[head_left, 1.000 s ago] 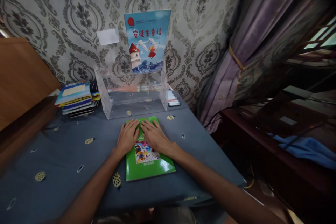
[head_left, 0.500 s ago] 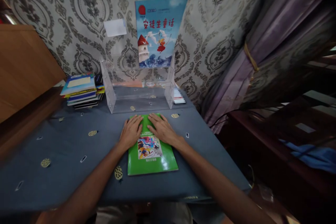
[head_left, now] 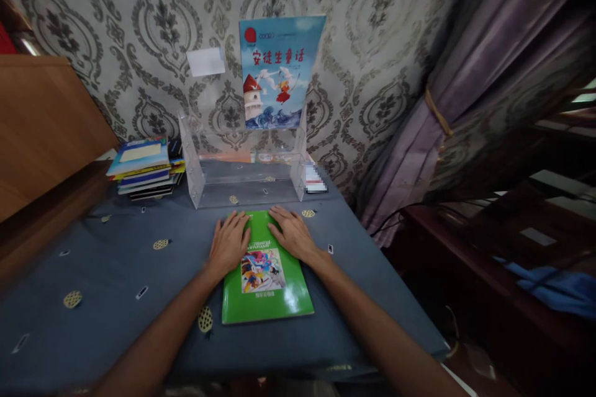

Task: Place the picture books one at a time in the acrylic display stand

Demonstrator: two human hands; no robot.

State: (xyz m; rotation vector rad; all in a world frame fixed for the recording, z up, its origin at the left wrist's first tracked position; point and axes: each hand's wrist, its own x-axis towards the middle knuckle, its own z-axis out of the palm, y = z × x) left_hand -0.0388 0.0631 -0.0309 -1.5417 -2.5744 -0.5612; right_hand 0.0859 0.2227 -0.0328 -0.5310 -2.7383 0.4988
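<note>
A green picture book [head_left: 265, 282] lies flat on the blue-grey tablecloth [head_left: 107, 260], its top end turned away from me. My left hand [head_left: 228, 243] rests flat on the book's far left corner, fingers spread. My right hand [head_left: 292, 234] lies flat on the far right corner, fingers stretched out. Just beyond the book stands a clear acrylic book stand [head_left: 244, 164]. A blue storybook [head_left: 278, 72] stands upright in the stand against the wall.
A stack of books [head_left: 143, 167] sits at the back left of the table beside a wooden panel [head_left: 41, 124]. A white card [head_left: 205, 61] sticks to the patterned wallpaper. Purple curtain [head_left: 465, 93] and dark furniture fill the right; the table's edge drops off there.
My hands have slid apart from the book's middle toward its far corners, uncovering more of the cover. The camera view shifted slightly.
</note>
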